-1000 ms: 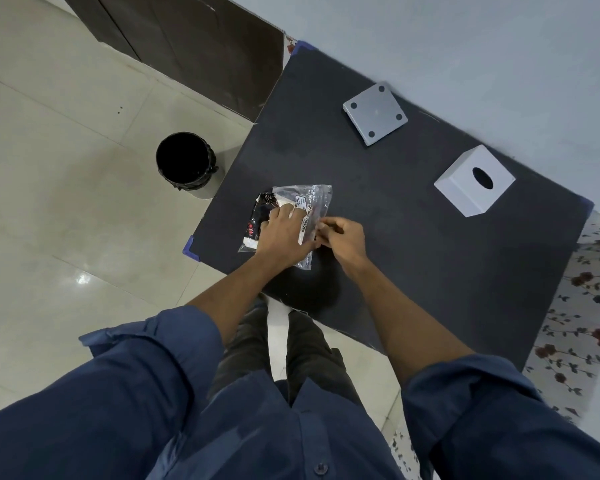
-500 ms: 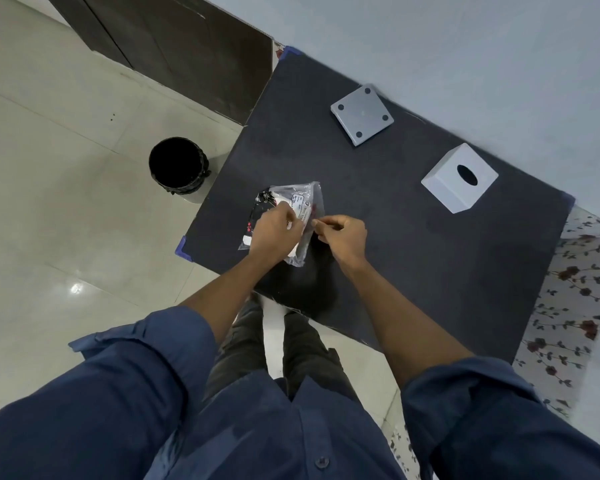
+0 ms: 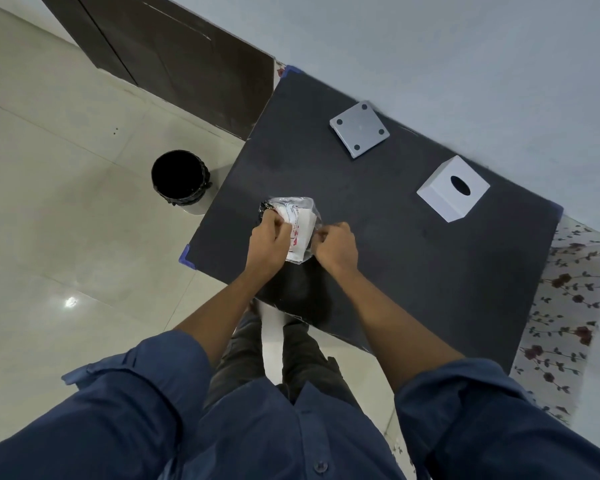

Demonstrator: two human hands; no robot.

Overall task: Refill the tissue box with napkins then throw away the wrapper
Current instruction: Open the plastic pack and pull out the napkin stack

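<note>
A clear plastic napkin pack (image 3: 297, 225) with red and black print is held just above the near left part of the black table (image 3: 413, 265). My left hand (image 3: 270, 239) grips its left side and my right hand (image 3: 336, 244) pinches its right edge. The white cube tissue box cover (image 3: 445, 199), with an oval hole on top, stands at the far right of the table. Its grey square base plate (image 3: 359, 133) with dark round feet lies apart from it, near the far edge.
A black waste bin (image 3: 180, 178) stands on the tiled floor just left of the table. A dark wooden door is at the back left, a pale wall runs behind the table, and a floral mat lies at the right.
Both hands have lifted and turned the napkin pack more upright, and the plastic is bunched more tightly between them. The camera view has shifted slightly.
</note>
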